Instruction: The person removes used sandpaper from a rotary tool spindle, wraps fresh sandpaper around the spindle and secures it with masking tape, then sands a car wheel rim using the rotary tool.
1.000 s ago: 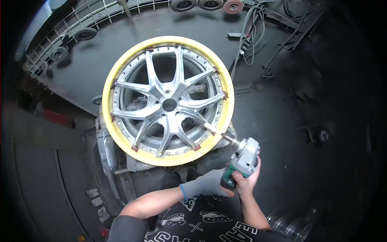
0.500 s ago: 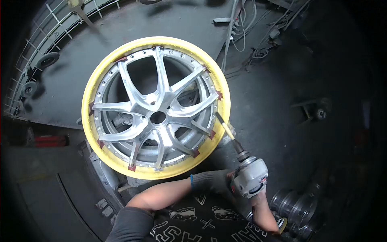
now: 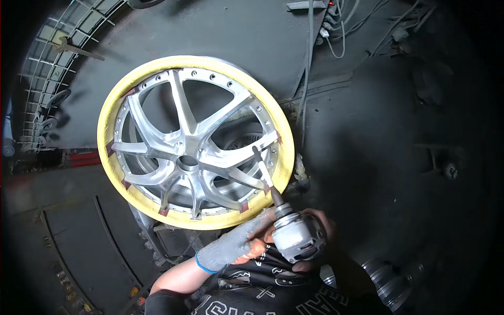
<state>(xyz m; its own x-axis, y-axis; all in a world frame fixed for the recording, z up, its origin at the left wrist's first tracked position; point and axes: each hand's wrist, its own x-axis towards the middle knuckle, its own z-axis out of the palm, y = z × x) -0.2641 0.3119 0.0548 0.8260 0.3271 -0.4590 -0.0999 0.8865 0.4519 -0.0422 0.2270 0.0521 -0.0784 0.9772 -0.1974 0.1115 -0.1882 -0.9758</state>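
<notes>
A silvery multi-spoke alloy wheel [image 3: 187, 123] faces up at a tilt, its outer lip wrapped in yellow masking tape [image 3: 283, 147]. Small dark red patches cover the spoke ends. My two hands hold a die grinder [image 3: 294, 236] at the wheel's lower right. The left, in a grey knit glove with orange palm, my left hand [image 3: 236, 247], closes on the tool's near side; some fingers are hidden behind it. At the rear of the body, in shadow, my right hand [image 3: 320, 226] is wrapped round it. The slim bit [image 3: 261, 164] overlaps a right-hand spoke; contact cannot be told.
Cables and a power strip [image 3: 328, 23] hang at the upper right. A wire mesh rack [image 3: 58, 58] curves along the upper left. Shiny round metal parts [image 3: 388, 283] stand on the floor at lower right. A red object [image 3: 84, 158] lies left of the wheel.
The grinder has moved left and up, its bit now over the wheel's spokes. My left hand has come into fuller view beside the tool. The wheel appears more tilted.
</notes>
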